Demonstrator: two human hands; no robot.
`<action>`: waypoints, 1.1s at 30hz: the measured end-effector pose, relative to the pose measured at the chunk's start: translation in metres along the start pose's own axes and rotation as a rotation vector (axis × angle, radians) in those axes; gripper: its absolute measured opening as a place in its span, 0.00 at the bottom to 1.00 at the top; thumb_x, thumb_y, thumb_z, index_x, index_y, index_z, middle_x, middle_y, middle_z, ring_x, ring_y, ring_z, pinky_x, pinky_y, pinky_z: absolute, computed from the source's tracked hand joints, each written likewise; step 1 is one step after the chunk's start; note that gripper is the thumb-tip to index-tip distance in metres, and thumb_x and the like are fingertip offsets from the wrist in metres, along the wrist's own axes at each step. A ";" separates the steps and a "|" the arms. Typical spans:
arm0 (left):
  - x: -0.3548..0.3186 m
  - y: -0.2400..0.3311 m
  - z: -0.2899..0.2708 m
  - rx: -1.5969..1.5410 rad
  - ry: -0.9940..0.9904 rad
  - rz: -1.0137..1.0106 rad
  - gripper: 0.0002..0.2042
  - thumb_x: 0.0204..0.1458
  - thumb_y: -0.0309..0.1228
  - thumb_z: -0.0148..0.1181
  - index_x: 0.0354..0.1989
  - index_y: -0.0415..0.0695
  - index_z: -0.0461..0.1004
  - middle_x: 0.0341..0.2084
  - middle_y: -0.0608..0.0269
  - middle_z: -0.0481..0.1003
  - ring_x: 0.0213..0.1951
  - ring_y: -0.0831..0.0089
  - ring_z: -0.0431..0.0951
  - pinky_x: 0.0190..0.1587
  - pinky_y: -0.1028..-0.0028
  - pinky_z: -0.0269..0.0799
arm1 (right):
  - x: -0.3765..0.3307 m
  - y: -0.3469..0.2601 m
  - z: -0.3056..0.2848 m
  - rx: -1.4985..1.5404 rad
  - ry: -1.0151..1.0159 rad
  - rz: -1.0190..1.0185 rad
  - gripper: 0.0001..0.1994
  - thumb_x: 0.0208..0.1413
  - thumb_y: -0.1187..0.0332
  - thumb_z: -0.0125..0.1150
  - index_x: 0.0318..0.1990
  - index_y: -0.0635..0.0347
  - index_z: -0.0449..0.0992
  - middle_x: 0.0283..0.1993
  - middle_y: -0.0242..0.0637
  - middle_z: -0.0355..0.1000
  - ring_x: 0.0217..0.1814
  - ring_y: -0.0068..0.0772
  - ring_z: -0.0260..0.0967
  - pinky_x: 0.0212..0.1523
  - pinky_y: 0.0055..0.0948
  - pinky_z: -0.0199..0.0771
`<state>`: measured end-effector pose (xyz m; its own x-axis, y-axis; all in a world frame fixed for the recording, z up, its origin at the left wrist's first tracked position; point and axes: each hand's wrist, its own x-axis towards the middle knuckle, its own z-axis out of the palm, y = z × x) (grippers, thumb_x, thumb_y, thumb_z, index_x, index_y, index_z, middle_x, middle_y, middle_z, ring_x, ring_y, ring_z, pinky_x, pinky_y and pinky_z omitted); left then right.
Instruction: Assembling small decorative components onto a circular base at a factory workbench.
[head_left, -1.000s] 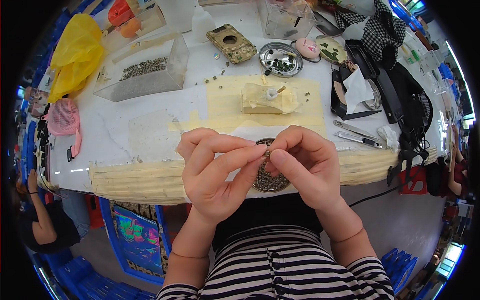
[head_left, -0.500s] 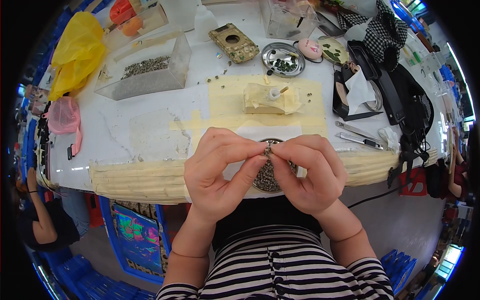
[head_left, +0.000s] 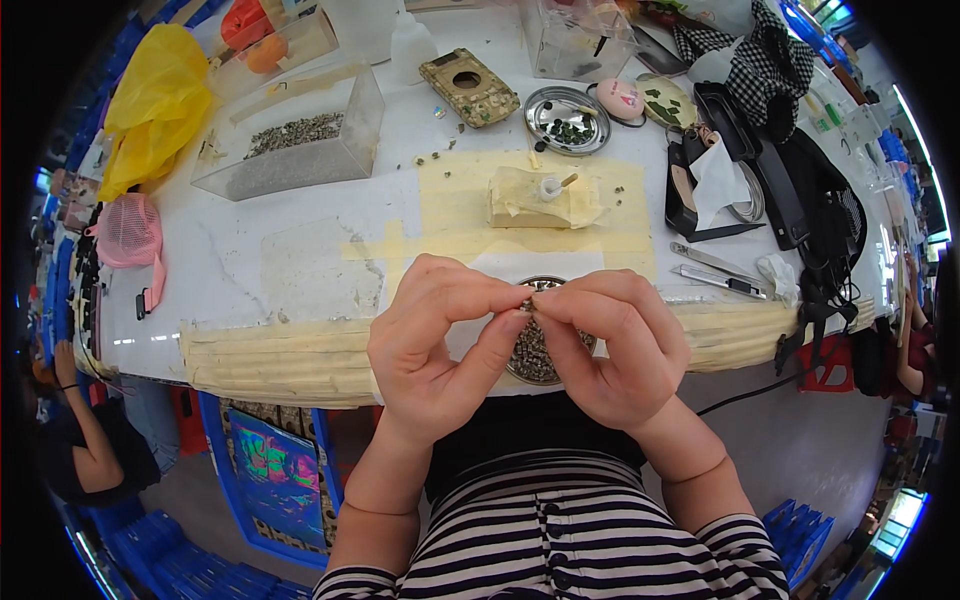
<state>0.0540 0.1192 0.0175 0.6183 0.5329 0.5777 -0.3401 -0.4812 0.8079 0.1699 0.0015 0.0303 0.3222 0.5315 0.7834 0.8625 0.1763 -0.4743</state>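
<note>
A tiny silvery metal piece [head_left: 527, 305] is pinched between the fingertips of both hands, mostly hidden by them. My left hand [head_left: 430, 350] is closed, thumb and forefinger pressed together on the piece. From the other side my right hand [head_left: 625, 345] meets it, thumb and forefinger closed as well. Directly beneath the fingertips stands a round metal dish [head_left: 545, 279], filled with many small metal pieces [head_left: 535, 357]. Which part of the piece each hand grips cannot be made out.
Beyond my hands sits a tape-covered block [head_left: 520, 208] with a small white cup on it. A clear bin [head_left: 270, 180] of metal bits stands far left. A round steel tray [head_left: 535, 95] holds dark green pieces. Tweezers [head_left: 715, 260] and a cutter knife [head_left: 720, 281] lie right.
My fingertips have drawn slightly closer together and the right hand has shifted a little left. Less of the tiny metal piece shows between them. The dish stays put.
</note>
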 end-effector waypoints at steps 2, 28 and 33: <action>0.000 0.000 0.000 0.001 -0.004 -0.006 0.08 0.46 0.18 0.67 0.36 0.39 0.80 0.30 0.61 0.80 0.33 0.69 0.75 0.39 0.73 0.67 | 0.001 -0.001 -0.001 -0.001 -0.007 0.009 0.13 0.40 0.81 0.72 0.36 0.63 0.80 0.31 0.36 0.74 0.28 0.31 0.73 0.25 0.26 0.73; -0.001 0.001 0.000 -0.040 -0.031 0.002 0.08 0.48 0.19 0.67 0.38 0.38 0.81 0.29 0.61 0.80 0.31 0.69 0.75 0.38 0.73 0.67 | 0.007 -0.004 -0.006 0.207 -0.069 0.140 0.09 0.45 0.82 0.70 0.34 0.65 0.77 0.30 0.38 0.73 0.27 0.30 0.71 0.26 0.25 0.71; -0.002 0.001 -0.001 -0.020 -0.040 -0.012 0.09 0.48 0.19 0.67 0.38 0.38 0.82 0.28 0.62 0.79 0.30 0.70 0.75 0.37 0.74 0.67 | 0.005 -0.001 -0.007 0.339 -0.075 0.247 0.08 0.46 0.82 0.69 0.33 0.66 0.76 0.30 0.38 0.73 0.28 0.29 0.72 0.27 0.24 0.72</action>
<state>0.0518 0.1180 0.0171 0.6501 0.5099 0.5634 -0.3465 -0.4610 0.8170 0.1737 -0.0015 0.0375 0.4627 0.6484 0.6045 0.5823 0.2918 -0.7588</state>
